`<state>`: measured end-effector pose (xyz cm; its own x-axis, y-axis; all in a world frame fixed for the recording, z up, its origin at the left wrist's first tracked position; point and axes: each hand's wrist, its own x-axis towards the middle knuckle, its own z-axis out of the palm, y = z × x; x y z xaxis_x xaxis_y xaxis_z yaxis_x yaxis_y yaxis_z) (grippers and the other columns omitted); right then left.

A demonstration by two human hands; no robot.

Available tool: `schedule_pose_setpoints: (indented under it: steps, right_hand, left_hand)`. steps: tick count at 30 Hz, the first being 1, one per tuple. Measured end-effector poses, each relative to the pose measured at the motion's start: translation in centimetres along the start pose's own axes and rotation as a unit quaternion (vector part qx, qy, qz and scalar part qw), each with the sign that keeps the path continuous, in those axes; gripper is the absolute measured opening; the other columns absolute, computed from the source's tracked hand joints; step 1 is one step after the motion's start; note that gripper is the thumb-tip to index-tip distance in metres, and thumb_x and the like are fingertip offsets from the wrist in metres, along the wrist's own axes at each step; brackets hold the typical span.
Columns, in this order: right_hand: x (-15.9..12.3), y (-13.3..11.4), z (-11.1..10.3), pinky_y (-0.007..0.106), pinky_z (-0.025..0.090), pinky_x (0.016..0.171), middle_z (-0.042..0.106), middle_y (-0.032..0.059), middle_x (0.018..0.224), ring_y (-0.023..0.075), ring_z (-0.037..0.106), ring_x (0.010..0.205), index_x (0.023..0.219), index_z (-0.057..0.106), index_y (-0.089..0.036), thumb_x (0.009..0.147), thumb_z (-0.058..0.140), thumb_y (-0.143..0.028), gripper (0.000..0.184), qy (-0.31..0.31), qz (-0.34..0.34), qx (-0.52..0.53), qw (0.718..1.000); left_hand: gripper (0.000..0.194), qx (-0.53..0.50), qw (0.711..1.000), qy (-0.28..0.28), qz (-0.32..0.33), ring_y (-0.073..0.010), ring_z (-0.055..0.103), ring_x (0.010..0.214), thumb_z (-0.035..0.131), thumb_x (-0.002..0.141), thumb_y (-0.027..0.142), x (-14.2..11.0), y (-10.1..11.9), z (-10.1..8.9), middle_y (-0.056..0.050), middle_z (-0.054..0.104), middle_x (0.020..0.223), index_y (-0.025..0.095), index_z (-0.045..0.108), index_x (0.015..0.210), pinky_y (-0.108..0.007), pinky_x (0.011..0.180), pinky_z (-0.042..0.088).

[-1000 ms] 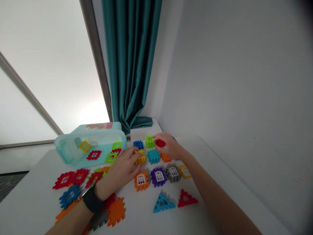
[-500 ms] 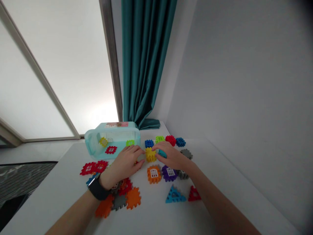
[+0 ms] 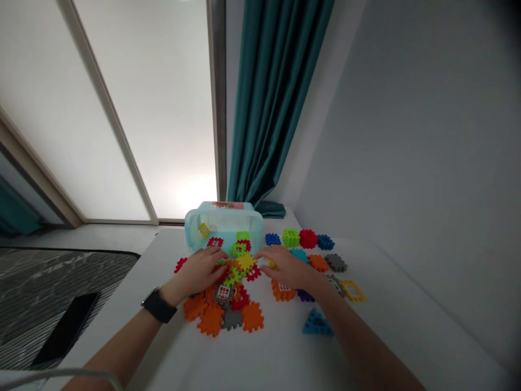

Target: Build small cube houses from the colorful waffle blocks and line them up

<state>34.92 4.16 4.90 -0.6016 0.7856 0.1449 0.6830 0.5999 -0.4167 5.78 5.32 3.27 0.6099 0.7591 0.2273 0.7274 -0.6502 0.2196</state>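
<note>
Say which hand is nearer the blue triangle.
Right. The right hand is beyond the blue triangle, slightly to its left; the left hand is much farther left, by the pile of flat pieces.

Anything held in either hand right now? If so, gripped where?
Cannot tell. The right hand partly covers a yellow notched block; the left hand is at the notched tiles. Any grip is hidden.

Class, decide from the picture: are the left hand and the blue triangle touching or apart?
Apart: the head view shows coloured pieces and white table between the left hand and the blue triangle.
</note>
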Motion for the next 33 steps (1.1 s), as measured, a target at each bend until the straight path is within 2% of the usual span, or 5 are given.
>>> schedule_pose_setpoints:
  steps: [5, 12, 17, 27, 33]
  right_hand:
    - [-0.2, -0.1, 0.3, 0.049, 0.042, 0.108, 0.069, 0.0098, 0.126, 0.0295, 0.058, 0.123, 0.123, 0.065, -0.021, 0.097, 0.052, -0.03, 0.03, -0.013, 0.005, 0.002, 1.0]
    - [-1.5, -0.5, 0.2, 0.048, 0.043, 0.108, 0.07, 0.0116, 0.123, 0.0288, 0.06, 0.12, 0.122, 0.066, -0.019, 0.097, 0.052, -0.028, 0.03, 0.001, -0.004, -0.01, 1.0]
    - [-2.5, 0.0, -0.4, 0.048, 0.043, 0.108, 0.07, 0.012, 0.121, 0.0284, 0.061, 0.119, 0.118, 0.067, -0.019, 0.094, 0.054, -0.025, 0.028, 0.019, 0.021, -0.018, 0.999]
    - [-2.6, 0.2, -0.8, 0.048, 0.043, 0.108, 0.07, 0.0124, 0.122, 0.0286, 0.06, 0.119, 0.119, 0.066, -0.018, 0.096, 0.052, -0.028, 0.028, 0.003, 0.022, -0.019, 1.0]
    - [-2.3, 0.0, -0.5, 0.048, 0.043, 0.109, 0.07, 0.0128, 0.122, 0.0282, 0.059, 0.12, 0.12, 0.066, -0.018, 0.097, 0.05, -0.028, 0.029, 0.015, 0.013, -0.025, 0.999]
  left_hand:
    - [0.025, -0.01, 1.0, 0.0, 0.015, -0.0275, 0.064, 0.107, 0.05, 0.096, 0.029, 1.5, -1.0, 1.0, -0.01, 0.068, 0.114, 0.02, 0.063, 0.115, -0.042, 0.094, 0.05]
    - [0.04, 0.0, 0.997, -0.057, 0.048, -0.027, 0.059, 0.118, 0.057, 0.085, 0.015, 6.8, -0.3, 1.4, -0.009, 0.065, 0.127, 0.021, 0.06, 0.124, -0.041, 0.101, 0.045]
    - [0.048, 0.006, 0.993, -0.108, 0.048, -0.031, 0.058, 0.115, 0.068, 0.075, 0.016, 8.8, -0.4, 1.8, -0.011, 0.065, 0.126, 0.019, 0.061, 0.122, -0.042, 0.096, 0.048]
    - [0.027, -0.009, 0.991, -0.122, 0.055, -0.0243, 0.063, 0.102, 0.066, 0.083, 0.014, 8.2, -1.2, 1.7, -0.007, 0.07, 0.111, 0.018, 0.068, 0.11, -0.033, 0.091, 0.047]
    - [0.033, -0.019, 0.995, -0.089, 0.043, -0.0271, 0.067, 0.103, 0.064, 0.089, 0.024, 6.8, -1.6, 1.5, -0.01, 0.073, 0.116, 0.018, 0.067, 0.121, -0.035, 0.091, 0.048]
